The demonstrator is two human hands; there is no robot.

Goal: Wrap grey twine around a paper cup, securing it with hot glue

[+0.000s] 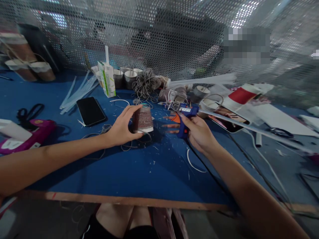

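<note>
Between the thumb and fingers of my left hand (121, 127) is a small cup (144, 119) wound with brown cord. It lies tilted, its white rim at the lower edge. Thin grey cord trails on the table beneath it. My right hand (200, 134) grips a blue hot glue gun (188, 110) with an orange trigger, its nozzle pointing left toward the cup with a gap between. A long clear glue stick (251, 126) juts from the gun's back, and a black cable runs down from its handle.
Behind are a heap of grey cord (147, 83), several cord-wrapped cups (130, 78) and a drink carton (107, 79). A black phone (91, 111) and a purple device (42, 134) lie left. To the right are a lit phone (230, 119) and a red-and-white roll (243, 98). Perforated metal screen (124, 36) behind.
</note>
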